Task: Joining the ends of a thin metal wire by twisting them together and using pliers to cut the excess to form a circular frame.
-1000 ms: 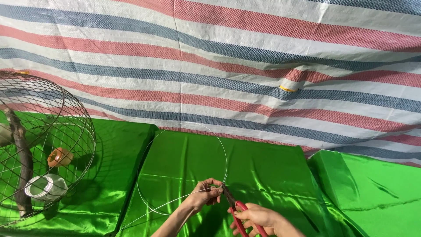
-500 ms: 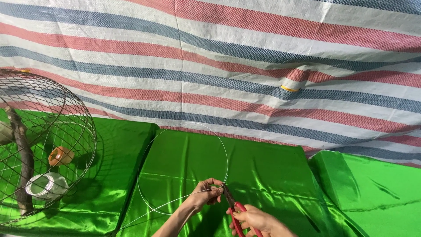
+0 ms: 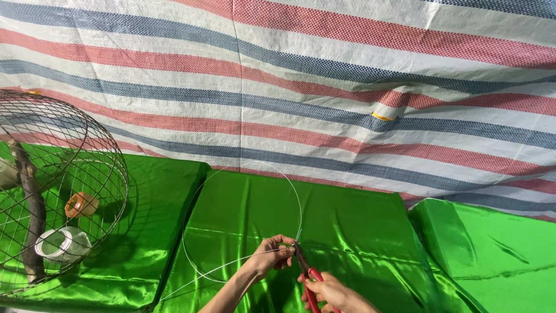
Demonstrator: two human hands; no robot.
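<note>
— What do we see differently now in the thin silvery wire ring [image 3: 242, 223]?

— Little. Our right hand [image 3: 336, 294] with the red-handled pliers [image 3: 307, 278] has slid slightly lower toward the frame's bottom edge than a second ago.

— And our left hand [image 3: 272, 256]?

— Its fingers have curled a bit tighter at the wire crossing.

Both forearms are bare, with no sleeves, gloves, rings or watch on the left hand [image 3: 271, 257] or right hand [image 3: 333, 291].
</note>
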